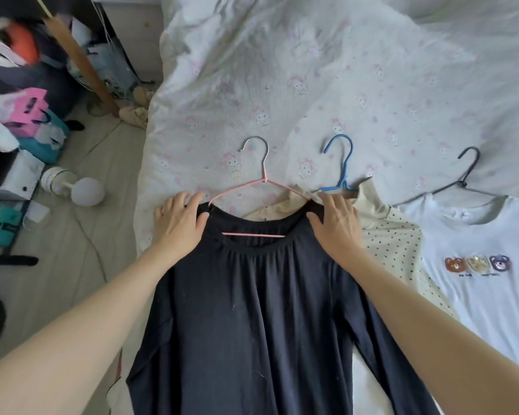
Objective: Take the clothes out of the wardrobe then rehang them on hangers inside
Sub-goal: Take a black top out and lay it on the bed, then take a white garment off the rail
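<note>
Both hands rest on the shoulders of a black top [252,319] that lies front-up on a bed. The left hand [179,218] sits on the top's left shoulder with its fingers reaching over the upper edge and its thumb lying on the fabric near the neckline; it appears to pinch the shoulder seam, though the fingertips are partly hidden. The right hand [336,224] mirrors it on the other shoulder, fingers laid over the edge and thumb angled toward the collar.

A pink hanger [253,187] is inside the black top: its bar shows through the neck opening and its silver hook points up the bed. Just to the right, partly under the black top, lies a cream dotted top [393,244] on a blue hanger [340,163]. Farther right lies a white shirt [474,265] printed with three small bear faces, on a black hanger [465,178].

All three garments lie on a pale quilt [282,85] with a pink cartoon print. On the floor to the left stand bags, boxes and a small white fan [72,187].
</note>
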{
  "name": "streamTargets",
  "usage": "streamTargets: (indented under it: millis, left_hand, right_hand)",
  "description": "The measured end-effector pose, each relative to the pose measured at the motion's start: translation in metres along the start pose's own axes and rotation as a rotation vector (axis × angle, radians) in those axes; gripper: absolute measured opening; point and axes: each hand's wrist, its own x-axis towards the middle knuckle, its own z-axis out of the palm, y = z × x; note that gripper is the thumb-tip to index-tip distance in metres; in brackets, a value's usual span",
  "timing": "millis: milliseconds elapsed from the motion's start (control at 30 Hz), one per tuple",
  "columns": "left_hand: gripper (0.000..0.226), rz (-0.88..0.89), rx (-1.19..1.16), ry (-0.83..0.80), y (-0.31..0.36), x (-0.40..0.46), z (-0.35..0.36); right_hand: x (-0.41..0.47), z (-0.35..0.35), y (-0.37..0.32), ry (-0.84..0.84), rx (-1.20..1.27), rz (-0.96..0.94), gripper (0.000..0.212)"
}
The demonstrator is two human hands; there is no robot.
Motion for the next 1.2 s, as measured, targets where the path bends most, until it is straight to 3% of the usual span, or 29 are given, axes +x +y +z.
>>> streamTargets:
  millis: [200, 367, 533, 733, 1200]
  left_hand:
    - [0.046, 0.157, 0.040, 0.071, 0.020, -0.066, -0.051]
    - [0.056, 0.202, -0.037, 0.038, 0.060, -0.146, -0.079]
    - [0.062, 0.317, -0.031, -0.074, 0.105, -0.214, -0.084]
    - [0.063, 0.572, -0.052, -0.083, 0.182, -0.265, -0.091]
    - [0.080, 1.176, -0.172, -0.195, 0.430, -0.460, -0.084]
  right_hand:
    - [-0.072, -0.055, 0.000, 0.018, -0.017, -0.092, 0.057]
    - [-0.162, -0.103, 0.004, 0.103, 0.051, -0.008, 0.059]
    - [-0.265, -0.140, 0.028, 0.159, 0.042, 0.139, 0.062]
    - [-0.388, -0.171, 0.069, 0.232, 0.003, 0.338, 0.059]
    - [-0.691, -0.239, 0.189, 0.565, -0.001, 0.949, 0.074]
